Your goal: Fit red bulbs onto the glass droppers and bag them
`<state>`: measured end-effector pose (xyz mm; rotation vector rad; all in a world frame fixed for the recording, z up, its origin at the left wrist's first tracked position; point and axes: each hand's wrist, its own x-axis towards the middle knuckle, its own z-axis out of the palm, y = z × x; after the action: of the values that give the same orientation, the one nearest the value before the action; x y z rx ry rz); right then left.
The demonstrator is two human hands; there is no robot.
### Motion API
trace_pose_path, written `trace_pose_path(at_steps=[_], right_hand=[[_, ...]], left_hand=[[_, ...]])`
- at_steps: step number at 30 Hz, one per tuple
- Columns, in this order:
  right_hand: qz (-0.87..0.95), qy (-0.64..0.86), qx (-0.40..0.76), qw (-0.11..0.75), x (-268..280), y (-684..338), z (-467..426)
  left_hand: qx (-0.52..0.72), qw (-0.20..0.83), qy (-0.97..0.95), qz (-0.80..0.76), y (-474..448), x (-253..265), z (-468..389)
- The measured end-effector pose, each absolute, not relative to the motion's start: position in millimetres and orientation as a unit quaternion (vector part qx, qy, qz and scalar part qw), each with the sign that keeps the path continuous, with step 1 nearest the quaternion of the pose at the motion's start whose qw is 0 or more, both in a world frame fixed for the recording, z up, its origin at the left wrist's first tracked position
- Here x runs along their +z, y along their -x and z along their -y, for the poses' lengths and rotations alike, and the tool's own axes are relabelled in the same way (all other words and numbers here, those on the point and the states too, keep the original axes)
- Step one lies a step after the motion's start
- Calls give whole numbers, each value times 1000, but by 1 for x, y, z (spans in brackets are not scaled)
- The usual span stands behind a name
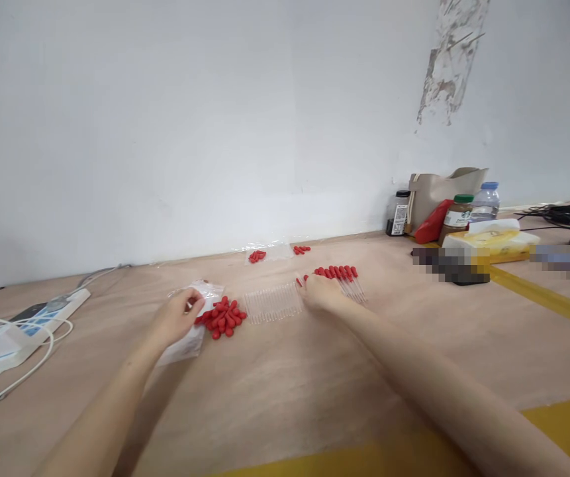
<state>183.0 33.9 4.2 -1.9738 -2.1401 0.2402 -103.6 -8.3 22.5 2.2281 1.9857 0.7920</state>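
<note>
My left hand [179, 317] is above a clear plastic bag [185, 348], its fingers curled in toward the thumb. Whether anything is between them is too small to tell. Right beside it is a heap of red rubber bulbs [222, 317]. A row of clear thin tubes [272, 303] lies side by side in the middle. At the right end of this row, my right hand [320, 293] is closed, with a red rubber bulb [299, 282] showing at its fingertips. Just past that hand lies a row of droppers [357, 288], red bulbs fitted on clear tubes; the hand partly hides them.
Two small groups of red pieces [257, 256] lie near the wall, by a flat clear bag [279, 252]. A power strip [26, 331] with white cables is at left. Bottles, a grey bag [433, 199] and a tissue pack [490, 244] stand at right.
</note>
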Motion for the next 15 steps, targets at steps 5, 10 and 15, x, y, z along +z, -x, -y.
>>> trace_pose_path(at_steps=[5, 10, 15], right_hand=[[792, 548, 48, 266, -9, -217, -8], [849, 395, -10, 350, -41, -236, 11], [832, 389, -2, 396, -53, -237, 11]], left_hand=[[221, 100, -682, -690, 145, 10, -4], [213, 113, -668, -704, 143, -9, -11], [243, 48, -629, -737, 147, 3, -11]])
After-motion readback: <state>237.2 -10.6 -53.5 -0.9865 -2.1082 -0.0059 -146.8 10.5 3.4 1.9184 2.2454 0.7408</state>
